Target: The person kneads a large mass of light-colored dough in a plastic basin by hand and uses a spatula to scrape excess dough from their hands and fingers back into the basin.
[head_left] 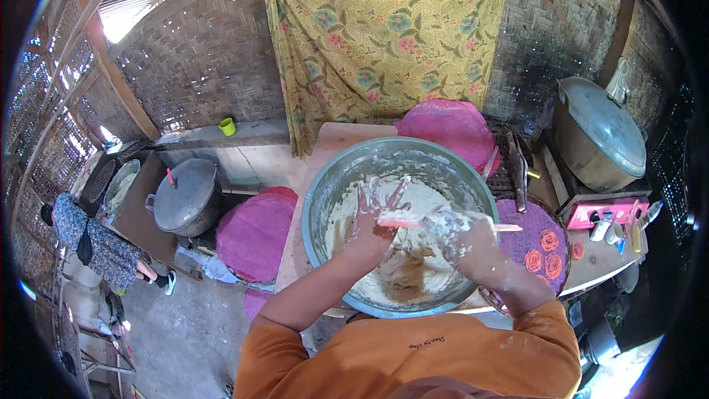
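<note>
A large grey-green basin (319,177) stands on the table in front of me, with pale flour (347,210) and a patch of brown powder or liquid (408,281) inside. My left hand (378,214) is over the basin, its floury fingers spread apart and pointing away from me. My right hand (467,235), thickly coated with white dough, is closed around a pink flat stick (402,222). One end of the stick lies against my left hand near the thumb; the other pokes out right of my right hand. Dough hides part of the right fingers.
Pink round cloth-like covers (450,129) lie behind the basin and at left (255,236). At right, a purple tray (517,222) carries coiled orange-red pieces (549,240). Lidded pots stand left (185,196) and right (602,133), the latter on a pink stove (591,212). A person (96,240) is far left.
</note>
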